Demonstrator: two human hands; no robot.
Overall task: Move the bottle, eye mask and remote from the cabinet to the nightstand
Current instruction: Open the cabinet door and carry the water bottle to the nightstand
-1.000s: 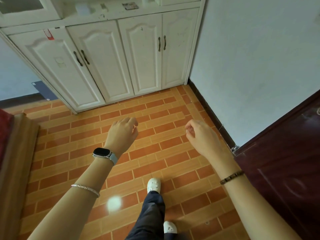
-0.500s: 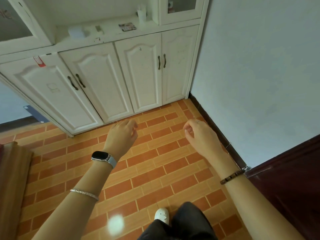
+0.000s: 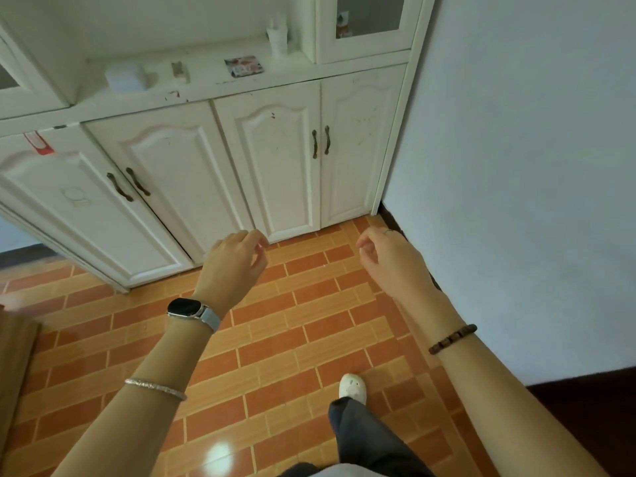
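A white cabinet [image 3: 275, 166] stands ahead against the wall, with an open shelf above its lower doors. At the shelf's right end stands a white bottle [image 3: 278, 37]. A flat printed packet [image 3: 245, 66] lies to its left, then a small pale oblong object [image 3: 179, 69] and a white boxy item [image 3: 125, 77]. I cannot tell which of these is the eye mask or the remote. My left hand [image 3: 234, 263] and my right hand [image 3: 389, 259] hang in front of me above the floor, fingers loosely curled, holding nothing, well short of the shelf.
The four lower cabinet doors are closed, with dark handles [image 3: 320, 142]. A pale wall [image 3: 516, 166] runs along the right, and a dark wooden door [image 3: 592, 407] sits at the lower right. The floor is orange brick-pattern tile [image 3: 309, 339]. A brown wooden edge [image 3: 13, 356] is at the left.
The cabinet has come closer and the view has tilted up, so more of the shelf and its objects shows. Both hands stay empty in the same pose.
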